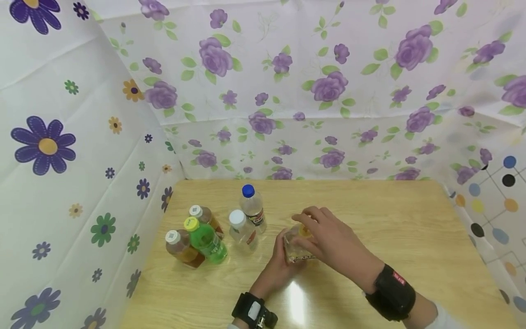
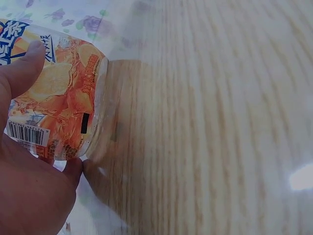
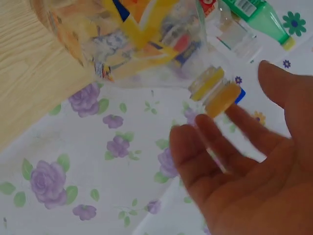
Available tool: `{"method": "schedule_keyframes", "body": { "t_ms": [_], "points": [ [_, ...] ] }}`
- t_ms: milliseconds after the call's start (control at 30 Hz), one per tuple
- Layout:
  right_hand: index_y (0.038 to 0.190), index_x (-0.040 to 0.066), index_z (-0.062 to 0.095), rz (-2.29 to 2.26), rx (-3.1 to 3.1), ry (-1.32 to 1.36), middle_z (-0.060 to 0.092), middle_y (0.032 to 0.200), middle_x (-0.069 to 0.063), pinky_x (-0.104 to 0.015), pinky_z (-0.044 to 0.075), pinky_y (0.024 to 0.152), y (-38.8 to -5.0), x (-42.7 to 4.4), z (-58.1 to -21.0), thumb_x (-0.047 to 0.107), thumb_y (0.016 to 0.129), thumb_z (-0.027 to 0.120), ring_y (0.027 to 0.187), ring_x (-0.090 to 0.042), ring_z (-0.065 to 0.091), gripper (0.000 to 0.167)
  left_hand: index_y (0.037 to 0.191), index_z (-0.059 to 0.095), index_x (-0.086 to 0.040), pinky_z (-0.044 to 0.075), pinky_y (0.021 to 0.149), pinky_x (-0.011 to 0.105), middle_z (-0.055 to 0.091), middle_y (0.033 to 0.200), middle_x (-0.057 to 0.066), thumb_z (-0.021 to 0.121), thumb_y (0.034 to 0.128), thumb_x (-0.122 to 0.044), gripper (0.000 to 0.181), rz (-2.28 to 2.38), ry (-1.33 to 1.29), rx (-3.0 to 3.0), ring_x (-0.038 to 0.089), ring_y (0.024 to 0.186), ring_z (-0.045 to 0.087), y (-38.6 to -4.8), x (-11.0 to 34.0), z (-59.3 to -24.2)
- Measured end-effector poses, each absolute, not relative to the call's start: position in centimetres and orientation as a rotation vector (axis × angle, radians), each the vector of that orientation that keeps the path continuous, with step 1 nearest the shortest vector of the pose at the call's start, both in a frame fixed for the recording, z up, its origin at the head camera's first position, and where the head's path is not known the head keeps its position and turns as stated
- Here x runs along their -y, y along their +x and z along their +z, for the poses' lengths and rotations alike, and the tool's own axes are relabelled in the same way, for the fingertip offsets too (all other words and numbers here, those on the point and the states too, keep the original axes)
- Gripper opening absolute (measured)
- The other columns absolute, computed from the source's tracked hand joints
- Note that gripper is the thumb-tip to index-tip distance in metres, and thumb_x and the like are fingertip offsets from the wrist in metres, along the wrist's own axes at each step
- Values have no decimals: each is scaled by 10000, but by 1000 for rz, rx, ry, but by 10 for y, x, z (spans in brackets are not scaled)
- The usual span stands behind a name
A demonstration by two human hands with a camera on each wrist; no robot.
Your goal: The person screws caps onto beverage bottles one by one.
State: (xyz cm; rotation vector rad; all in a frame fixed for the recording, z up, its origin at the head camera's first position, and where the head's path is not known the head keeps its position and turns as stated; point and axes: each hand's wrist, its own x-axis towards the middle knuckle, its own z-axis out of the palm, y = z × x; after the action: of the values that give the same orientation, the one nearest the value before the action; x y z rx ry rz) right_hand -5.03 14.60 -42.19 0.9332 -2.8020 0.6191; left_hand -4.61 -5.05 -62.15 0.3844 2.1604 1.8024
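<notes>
My left hand (image 1: 282,265) grips a clear plastic bottle (image 1: 293,250) around its side. In the left wrist view the bottle's printed label (image 2: 54,93) shows orange slices and a barcode, with the thumb lying across it. At the top of the bottle is a yellow-orange cap (image 3: 222,100), just above a yellow ring on the neck. My right hand (image 1: 332,237) is over the cap with its fingers loosely bent and its thumb apart. The right wrist view shows the fingertips (image 3: 204,121) close beside the cap; whether they touch it cannot be told.
Left of the hands stand a blue-capped clear bottle (image 1: 254,208), a white-capped clear bottle (image 1: 243,235), a green bottle with a yellow cap (image 1: 209,244) and two white-capped brown bottles (image 1: 190,253). Flowered cloth (image 1: 263,123) walls the back and left of the wooden table (image 1: 411,251).
</notes>
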Motion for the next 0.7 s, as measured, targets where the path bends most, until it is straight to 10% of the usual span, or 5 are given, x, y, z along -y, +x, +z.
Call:
{"method": "schedule_keyframes", "body": {
  "t_ms": [200,533,700],
  "points": [
    [1221,71,738,637,2785,1075,589,1067,13,-264,538,744,-54,-154,-418,76,959,803,943,-147,548,269,1672,63,-344,370,1146,571,301,1624,117,791,973,-394,1010,1779,356,-2163,329,1457,416,-45,49,-622],
    [918,93,665,443,2827,962,521,858,45,-243,501,620,-61,-144,-414,279,981,798,781,-125,489,237,1623,101,-519,411,1123,556,372,1612,23,814,959,-376,985,1815,362,-2157,270,1415,480,-43,48,-616],
    [887,68,574,238,2778,946,521,785,-7,-268,524,555,-64,-136,-418,323,993,765,713,-156,496,336,1656,107,-407,401,1133,557,363,1620,64,820,954,-362,1002,1796,367,-2212,296,1425,467,-42,48,-616]
  ]
}}
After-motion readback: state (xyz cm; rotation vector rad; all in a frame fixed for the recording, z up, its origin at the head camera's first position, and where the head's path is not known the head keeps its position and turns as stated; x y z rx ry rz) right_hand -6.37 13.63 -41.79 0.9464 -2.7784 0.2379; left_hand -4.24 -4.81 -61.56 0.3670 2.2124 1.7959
